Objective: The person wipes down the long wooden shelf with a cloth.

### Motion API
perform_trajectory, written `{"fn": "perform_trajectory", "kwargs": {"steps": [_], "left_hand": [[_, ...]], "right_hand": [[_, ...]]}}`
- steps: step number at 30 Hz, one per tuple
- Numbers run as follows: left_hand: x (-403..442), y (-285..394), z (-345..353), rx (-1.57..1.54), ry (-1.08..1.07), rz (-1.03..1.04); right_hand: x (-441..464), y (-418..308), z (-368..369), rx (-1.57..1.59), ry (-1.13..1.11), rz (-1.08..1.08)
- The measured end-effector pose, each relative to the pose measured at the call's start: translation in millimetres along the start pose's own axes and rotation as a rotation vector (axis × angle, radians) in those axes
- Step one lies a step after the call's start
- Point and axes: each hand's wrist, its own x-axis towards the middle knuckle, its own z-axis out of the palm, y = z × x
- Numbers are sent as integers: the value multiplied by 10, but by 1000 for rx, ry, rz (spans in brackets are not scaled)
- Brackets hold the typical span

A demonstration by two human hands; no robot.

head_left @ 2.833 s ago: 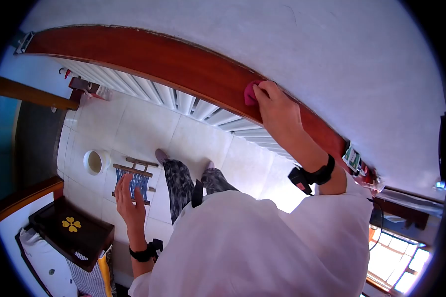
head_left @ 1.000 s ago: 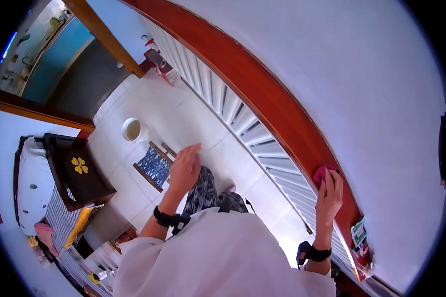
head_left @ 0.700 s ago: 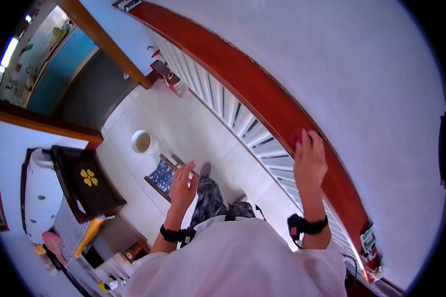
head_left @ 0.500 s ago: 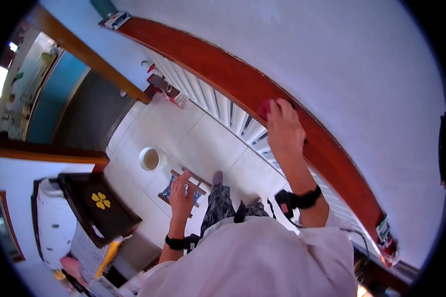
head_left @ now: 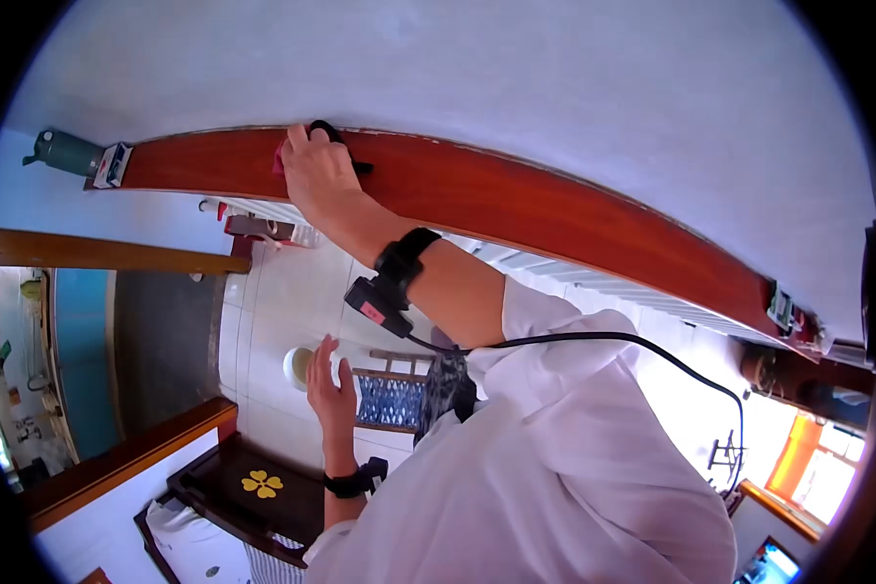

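My right hand (head_left: 313,167) presses down on the reddish-brown wooden ledge (head_left: 516,190), its fingers bent over a crumpled dark red cloth (head_left: 279,159). Only a small edge of the cloth shows at the left of the fingers; the rest is hidden under the hand. A dark shape, perhaps a black thing, lies just beyond the knuckles against the wall. Lower down, my left hand (head_left: 332,389) hangs in the air with fingers apart and nothing in it, near a white bucket (head_left: 296,368) and a low stool with a blue patterned seat (head_left: 389,400) on the floor.
A green bottle-like thing (head_left: 66,153) and a small box (head_left: 113,165) stand at the ledge's left end. Small packages (head_left: 781,308) lie at its right end. White radiator slats (head_left: 594,283) run below. A dark wooden headboard (head_left: 253,487) with a yellow flower stands lower left.
My right hand has slid with the cloth along the ledge toward its left end. The view has turned and my body has leaned that way. My left hand stays low and open.
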Motion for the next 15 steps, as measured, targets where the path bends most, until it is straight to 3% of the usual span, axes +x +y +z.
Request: {"fn": "perform_trajectory", "kwargs": {"steps": [6, 8, 15], "left_hand": [[-15, 433, 234, -32, -66, 102], [-89, 603, 302, -33, -89, 122], [-484, 1250, 769, -24, -168, 247]], "right_hand": [[-456, 315, -261, 65, 6, -26], [-741, 555, -394, 92, 140, -14], [-2048, 1870, -1034, 31, 202, 84]]}}
